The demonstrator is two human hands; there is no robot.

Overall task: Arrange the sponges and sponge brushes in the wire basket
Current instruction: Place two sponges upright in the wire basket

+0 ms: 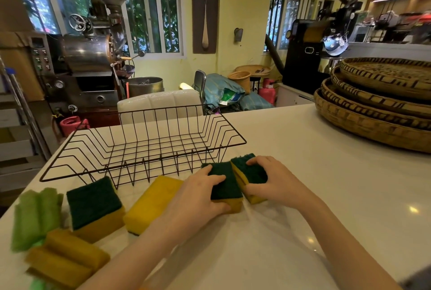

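Observation:
A black wire basket stands empty on the white counter, just beyond the sponges. My left hand grips a yellow sponge with a dark green scouring top. My right hand grips a second, matching sponge right beside it, and the two sponges touch. Left of my hands lie a yellow sponge turned yellow side up and another green-topped sponge. At the near left corner lie light green sponge brushes and mustard-yellow ones.
A stack of woven bamboo trays fills the counter's far right. The counter's left edge runs close to the brushes. A white chair back stands behind the basket. Coffee roasting machines stand farther back.

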